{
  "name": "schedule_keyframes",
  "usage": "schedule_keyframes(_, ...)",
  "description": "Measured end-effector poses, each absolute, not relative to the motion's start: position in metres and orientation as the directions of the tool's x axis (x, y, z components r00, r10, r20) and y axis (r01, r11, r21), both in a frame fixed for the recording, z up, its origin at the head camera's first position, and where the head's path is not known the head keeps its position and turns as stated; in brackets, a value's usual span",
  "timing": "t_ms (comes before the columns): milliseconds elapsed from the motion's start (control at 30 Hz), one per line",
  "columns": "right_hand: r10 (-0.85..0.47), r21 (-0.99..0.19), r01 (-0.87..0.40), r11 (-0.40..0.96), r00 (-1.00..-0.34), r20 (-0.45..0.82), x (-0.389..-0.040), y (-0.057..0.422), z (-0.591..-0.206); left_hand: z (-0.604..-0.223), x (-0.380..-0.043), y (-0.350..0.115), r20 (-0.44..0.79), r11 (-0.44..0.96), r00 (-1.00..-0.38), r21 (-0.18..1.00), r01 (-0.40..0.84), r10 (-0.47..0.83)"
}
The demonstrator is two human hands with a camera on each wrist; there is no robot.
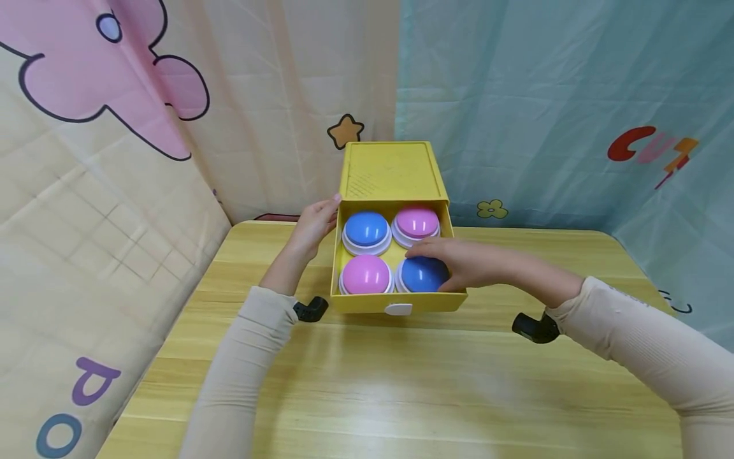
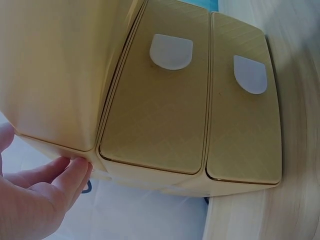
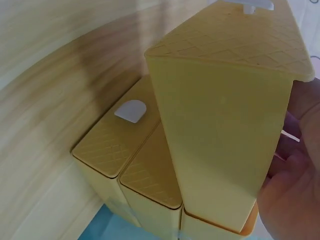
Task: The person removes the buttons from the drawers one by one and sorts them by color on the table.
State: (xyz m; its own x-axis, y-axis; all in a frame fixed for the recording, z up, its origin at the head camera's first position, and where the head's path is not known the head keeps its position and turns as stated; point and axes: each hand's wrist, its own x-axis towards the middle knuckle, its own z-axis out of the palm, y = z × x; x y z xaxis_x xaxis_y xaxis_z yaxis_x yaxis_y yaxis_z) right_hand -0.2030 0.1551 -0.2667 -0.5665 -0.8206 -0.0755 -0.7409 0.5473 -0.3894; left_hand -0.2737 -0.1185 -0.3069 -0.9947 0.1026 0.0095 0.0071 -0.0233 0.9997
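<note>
A yellow drawer cabinet (image 1: 392, 169) stands at the back of the table, its top drawer (image 1: 427, 302) pulled out. Inside the drawer are two blue push buttons and two pink ones, all on white bases. My right hand (image 1: 467, 260) reaches over the drawer's right wall and grips the front right blue push button (image 1: 423, 275) by its edges. In the right wrist view, that hand's fingers are partly hidden behind the drawer. Fairly straight fingers of my left hand (image 2: 42, 192) touch the cabinet's left side, beside the top drawer.
Two lower drawers (image 2: 155, 105) are closed and carry white tabs. Around the cabinet lies the wooden table (image 1: 395, 382). A printed curtain (image 1: 533, 95) hangs close behind, and another cloth (image 1: 115, 242) borders the left side.
</note>
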Motion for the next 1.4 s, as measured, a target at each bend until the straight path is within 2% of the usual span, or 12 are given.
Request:
schedule_keyframes(233, -0.818, -0.435, -0.738, 0.516, -0.576, 0.005, -0.203, 0.160, -0.267, -0.308, -0.274, -0.118, 0.013, -0.030, -0.996, 1.000, 0.010, 0.094)
schedule_keyframes(467, -0.770, -0.512, -0.691, 0.511, -0.632, 0.085, -0.201, 0.164, -0.261, -0.308, -0.274, -0.118, 0.016, -0.037, -0.995, 0.999, 0.013, 0.099)
schedule_keyframes(1033, -0.635, -0.498, -0.685, 0.531, -0.711, 0.301, -0.191, 0.208, -0.239, -0.309, -0.275, -0.119, 0.023, -0.040, -0.995, 0.999, 0.020, 0.100)
schedule_keyframes(1200, -0.571, -0.497, -0.639, 0.587, -0.762, 0.305, -0.186, 0.232, -0.245, -0.308, -0.274, -0.119, 0.021, -0.041, -0.995, 0.999, 0.017, 0.102)
schedule_keyframes(1400, -0.459, -0.531, -0.520, 0.670, -0.851, 0.255, -0.181, 0.260, -0.264, -0.309, -0.274, -0.119, 0.023, -0.029, -0.994, 0.999, 0.020, 0.103)
